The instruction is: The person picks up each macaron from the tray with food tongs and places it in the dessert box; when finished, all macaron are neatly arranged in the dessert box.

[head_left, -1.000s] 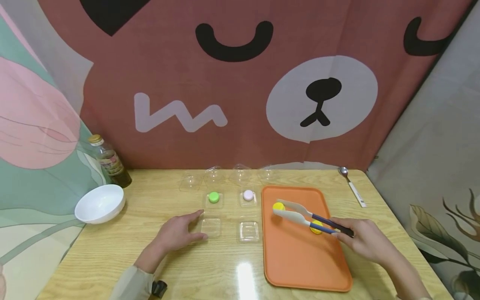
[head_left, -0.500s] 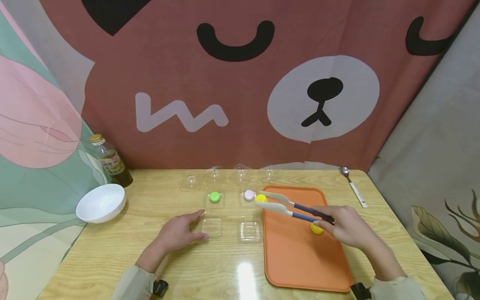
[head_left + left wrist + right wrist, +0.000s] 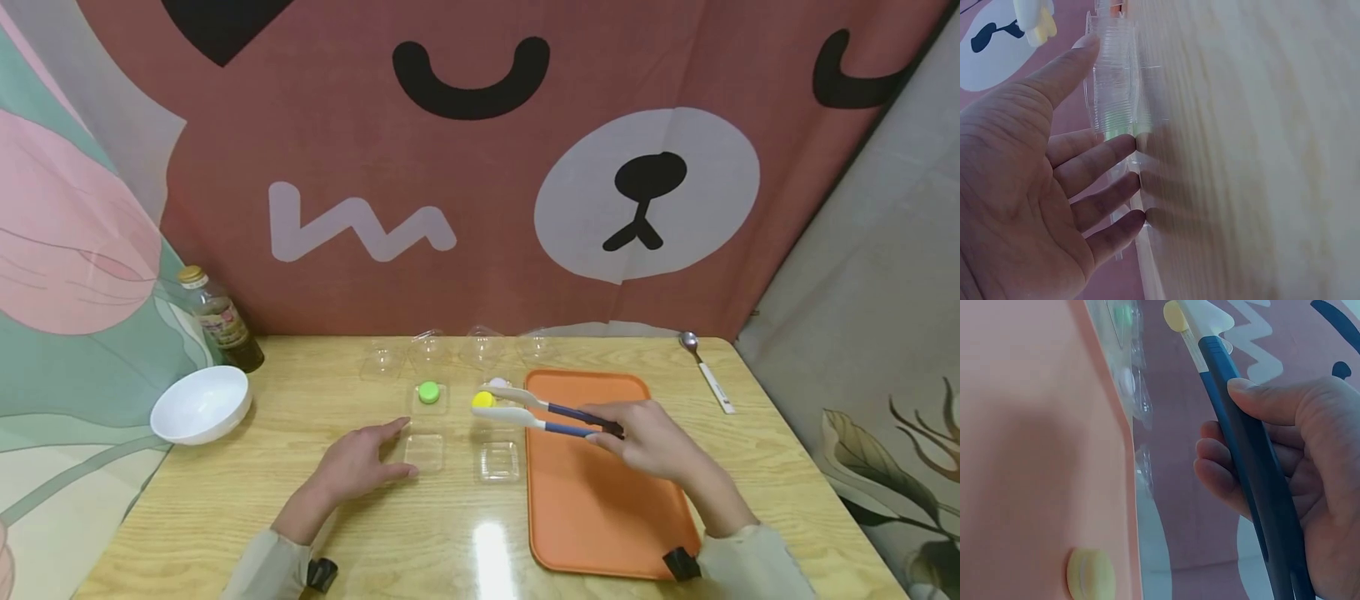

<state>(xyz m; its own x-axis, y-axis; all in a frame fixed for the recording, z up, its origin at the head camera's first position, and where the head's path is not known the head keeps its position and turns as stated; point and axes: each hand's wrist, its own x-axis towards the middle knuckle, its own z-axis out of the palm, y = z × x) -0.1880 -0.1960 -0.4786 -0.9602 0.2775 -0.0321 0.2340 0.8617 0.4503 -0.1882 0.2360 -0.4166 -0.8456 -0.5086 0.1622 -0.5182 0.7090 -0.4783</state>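
2 pale beige sleeves [image 3: 261, 567] and 2 small black wrist pieces [image 3: 322, 575].

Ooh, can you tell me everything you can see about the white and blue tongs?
The white and blue, plastic-looking tongs have two long arms, with flat, smooth white tips and blue handles, one looking darker. The person's bare right hand grips the handles. Between the tips is a yellow, round, macaron-like piece. The tongs are held up in the air, handles above the orange rectangular tray, tips pointing left past its edge.
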